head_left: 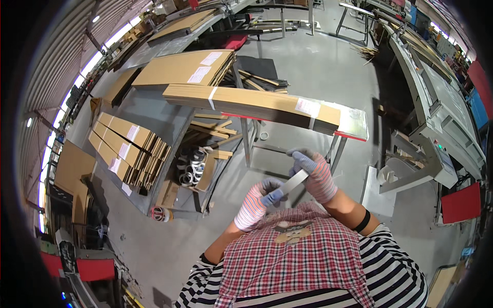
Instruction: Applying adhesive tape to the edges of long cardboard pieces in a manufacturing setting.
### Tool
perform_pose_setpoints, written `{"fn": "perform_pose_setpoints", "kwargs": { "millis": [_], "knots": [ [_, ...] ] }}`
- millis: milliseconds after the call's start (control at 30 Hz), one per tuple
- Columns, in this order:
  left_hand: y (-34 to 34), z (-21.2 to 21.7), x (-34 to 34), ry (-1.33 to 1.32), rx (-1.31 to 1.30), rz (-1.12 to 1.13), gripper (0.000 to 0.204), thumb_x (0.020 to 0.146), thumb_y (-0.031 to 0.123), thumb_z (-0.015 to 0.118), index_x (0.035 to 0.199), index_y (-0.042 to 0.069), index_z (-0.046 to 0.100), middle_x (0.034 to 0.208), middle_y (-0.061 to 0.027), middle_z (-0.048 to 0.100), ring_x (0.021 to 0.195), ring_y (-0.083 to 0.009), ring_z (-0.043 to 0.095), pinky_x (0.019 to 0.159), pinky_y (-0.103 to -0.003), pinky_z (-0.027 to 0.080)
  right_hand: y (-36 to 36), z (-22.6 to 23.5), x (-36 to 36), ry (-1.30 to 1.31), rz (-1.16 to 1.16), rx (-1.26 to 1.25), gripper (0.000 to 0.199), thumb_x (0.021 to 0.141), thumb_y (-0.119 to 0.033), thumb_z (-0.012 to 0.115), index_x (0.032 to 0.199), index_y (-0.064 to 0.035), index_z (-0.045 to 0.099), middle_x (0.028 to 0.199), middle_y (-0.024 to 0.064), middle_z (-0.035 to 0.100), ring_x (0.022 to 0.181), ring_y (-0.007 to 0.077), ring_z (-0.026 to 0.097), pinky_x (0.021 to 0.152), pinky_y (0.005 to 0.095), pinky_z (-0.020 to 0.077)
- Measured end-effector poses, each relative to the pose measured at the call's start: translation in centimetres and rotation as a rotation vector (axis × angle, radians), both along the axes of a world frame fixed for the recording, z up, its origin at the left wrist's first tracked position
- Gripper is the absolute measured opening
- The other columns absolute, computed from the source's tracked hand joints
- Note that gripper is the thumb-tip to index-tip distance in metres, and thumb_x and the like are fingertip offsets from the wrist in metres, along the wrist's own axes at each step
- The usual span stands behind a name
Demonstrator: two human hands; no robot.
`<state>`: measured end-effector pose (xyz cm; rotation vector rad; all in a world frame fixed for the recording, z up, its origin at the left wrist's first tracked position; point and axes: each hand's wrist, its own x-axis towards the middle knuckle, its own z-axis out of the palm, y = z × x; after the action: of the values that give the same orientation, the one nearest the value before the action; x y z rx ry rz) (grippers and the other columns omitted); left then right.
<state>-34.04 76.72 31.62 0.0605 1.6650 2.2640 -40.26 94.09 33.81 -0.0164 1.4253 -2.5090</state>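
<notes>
Strip (294, 184), pale, flat, tape-like, held slantwise in the air on the near side of the long cardboard stack (257, 102). Left hand (266, 195) pinches the lower end, thumb pressed to it; right hand (310, 167) curls closed at the upper end, exact contact partly hidden. Judged light, thin, bendy along its length and not fragile; could be slick, or tacky if one face carries adhesive, cannot tell which. Best hold likely at the two ends, thumb on the flat, middle left free against twist or crease. Containers: open carton (207, 177), left of the long cardboard stack and lower, by the edge of a grey bench (155, 109); white rolls (196, 172) seem to sit in it, count unclear.
</notes>
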Motion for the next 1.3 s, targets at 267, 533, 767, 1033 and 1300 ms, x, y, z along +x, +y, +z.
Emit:
{"fn": "perform_pose_setpoints", "kwargs": {
  "millis": [267,533,767,1033,1300],
  "knots": [
    [1.4,-0.7,-0.2,0.012,-0.064,0.036,0.030,0.084,0.032,0.068,0.094,0.004,0.058,0.079,0.0001,0.056,0.076,-0.0076,0.051,0.075,-0.026,0.045,0.2,1.6,1.0,0.668,0.205,1.037,0.023,0.090,-0.020,0.060,0.103,-0.0016,0.064,0.079,0.0116,0.066,0.069,0.0166,0.065,0.062,0.0285,0.0489],
    [1.0,0.5,-0.3,-0.017,-0.125,-0.017,0.030,0.081,0.025,0.073,0.095,0.002,0.060,0.086,-0.0037,0.062,0.082,-0.0118,0.058,0.077,-0.027,0.046,1.3,0.5,1.4,0.445,0.076,0.432,0.027,0.093,-0.022,0.058,0.113,-0.0042,0.060,0.079,0.0004,0.061,0.069,0.0069,0.052,0.063,0.0239,0.0446],
    [-0.3,-1.4,-0.4,0.012,0.001,0.014,0.026,0.080,0.024,0.072,0.088,0.003,0.060,0.086,-0.0043,0.059,0.086,-0.0165,0.059,0.081,-0.035,0.051,2.1,-0.7,0.0,0.270,0.415,0.303,0.029,0.095,-0.028,0.053,0.114,-0.0076,0.061,0.069,-0.0037,0.051,0.062,0.0036,0.044,0.055,0.0225,0.0395],
    [-1.0,-1.8,-0.4,0.030,-0.011,0.012,0.027,0.080,0.026,0.072,0.088,0.004,0.060,0.076,-0.0001,0.058,0.076,-0.0097,0.055,0.075,-0.025,0.045,2.1,-0.3,1.6,0.308,0.410,0.452,0.033,0.091,-0.025,0.059,0.117,-0.0036,0.057,0.080,0.0017,0.062,0.074,0.0072,0.057,0.065,0.0252,0.0465],
    [-1.8,1.6,-0.8,0.168,0.049,0.244,0.048,0.072,0.006,0.078,0.114,0.007,0.054,0.091,0.0016,0.055,0.082,-0.0081,0.052,0.079,-0.023,0.044,2.2,-2.3,1.9,0.449,0.678,0.354,0.040,0.084,-0.018,0.069,0.119,-0.0036,0.056,0.100,0.0039,0.065,0.102,0.0125,0.057,0.098,0.0336,0.0422]
  ]
}}
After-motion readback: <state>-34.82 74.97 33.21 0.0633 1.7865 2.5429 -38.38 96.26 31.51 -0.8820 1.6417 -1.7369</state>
